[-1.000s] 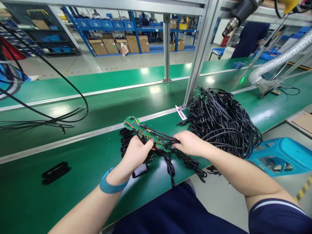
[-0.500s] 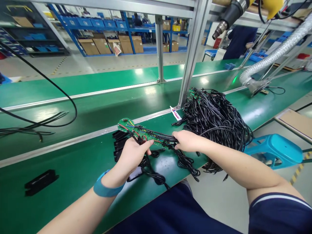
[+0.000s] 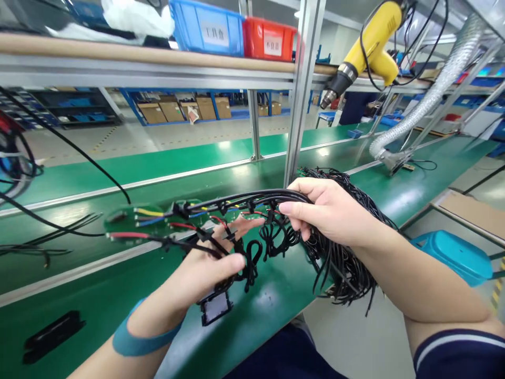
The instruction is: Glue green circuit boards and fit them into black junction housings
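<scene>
Several green circuit boards (image 3: 151, 215) with red, yellow and blue wire ends stretch out in a row, raised above the bench. Long black cables (image 3: 252, 195) run from them to the right. My left hand (image 3: 207, 271) cradles the boards from below, fingers stretched behind them and thumb over the black leads. Closed around the cables is my right hand (image 3: 329, 213), thumb and fingers pinching the bundle. Beyond it lies a big heap of black cables (image 3: 355, 273), partly hidden by my hand. Under my left hand sits a black housing with a pale panel (image 3: 216, 308).
Another black housing (image 3: 53, 336) lies at the bench's left. A metal upright (image 3: 298, 116) rises behind the boards. Overhead hang a yellow heat gun (image 3: 366, 42) and a silver duct hose (image 3: 426, 113). A blue bin (image 3: 209, 29) and red bin (image 3: 270, 39) stand on the shelf.
The boards and cables have come up off the bench, closer to me, with both hands. My view has tilted up, bringing the shelf with its bins into sight.
</scene>
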Demonstrator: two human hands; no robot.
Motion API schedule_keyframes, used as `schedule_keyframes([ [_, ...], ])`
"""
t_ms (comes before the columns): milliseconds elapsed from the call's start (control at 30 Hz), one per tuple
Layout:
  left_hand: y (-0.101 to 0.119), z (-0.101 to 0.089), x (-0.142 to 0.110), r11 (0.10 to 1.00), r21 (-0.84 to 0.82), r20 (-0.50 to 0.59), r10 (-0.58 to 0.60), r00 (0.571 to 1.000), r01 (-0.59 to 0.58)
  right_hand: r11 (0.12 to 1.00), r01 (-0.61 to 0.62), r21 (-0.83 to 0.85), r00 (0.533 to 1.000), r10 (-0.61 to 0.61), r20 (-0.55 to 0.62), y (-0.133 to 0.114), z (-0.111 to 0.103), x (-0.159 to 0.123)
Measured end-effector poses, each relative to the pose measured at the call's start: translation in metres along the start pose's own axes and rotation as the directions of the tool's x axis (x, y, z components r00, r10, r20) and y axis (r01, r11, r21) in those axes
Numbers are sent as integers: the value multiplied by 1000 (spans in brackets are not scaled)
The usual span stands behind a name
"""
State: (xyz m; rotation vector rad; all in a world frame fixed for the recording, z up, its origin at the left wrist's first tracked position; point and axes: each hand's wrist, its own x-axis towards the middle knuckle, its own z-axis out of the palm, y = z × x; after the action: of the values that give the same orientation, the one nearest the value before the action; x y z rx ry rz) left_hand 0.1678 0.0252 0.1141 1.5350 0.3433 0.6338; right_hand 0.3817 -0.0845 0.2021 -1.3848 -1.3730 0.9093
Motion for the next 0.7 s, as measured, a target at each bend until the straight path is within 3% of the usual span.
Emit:
schedule_keyframes([
  [67, -2, -4, 2, 997, 47, 240, 51, 969, -64, 993, 21, 115, 1000, -21, -2, -7, 8, 1],
  [133, -3, -5, 5, 983, 121, 357, 84, 930, -135, 973, 40, 228, 999, -45, 15, -9, 18, 3],
  [267, 1, 11, 9, 898, 337, 316, 176, 932, -284, 908, 53, 415, 992, -96, 85, -6, 35, 7],
  [400, 0, 34, 9, 946, 160, 176, 252, 951, -281, 890, 18, 456, 979, -108, 174, -1, 39, 12],
  [500, 4, 34, 3, 988, 85, 224, 105, 969, -126, 952, 17, 305, 970, -90, 226, -3, 28, 13],
  [600, 27, 10, -11, 973, 228, 279, -105, 954, 41, 993, 118, 7, 965, -117, 237, -11, 11, 14],
  [633, 38, -1, -17, 953, 293, 230, -141, 963, 70, 980, 173, -101, 961, -145, 237, -14, 6, 15],
  [700, 64, -23, -29, 919, 375, -6, -127, 992, 120, 913, 287, -290, 941, -212, 263, -20, -1, 20],
])
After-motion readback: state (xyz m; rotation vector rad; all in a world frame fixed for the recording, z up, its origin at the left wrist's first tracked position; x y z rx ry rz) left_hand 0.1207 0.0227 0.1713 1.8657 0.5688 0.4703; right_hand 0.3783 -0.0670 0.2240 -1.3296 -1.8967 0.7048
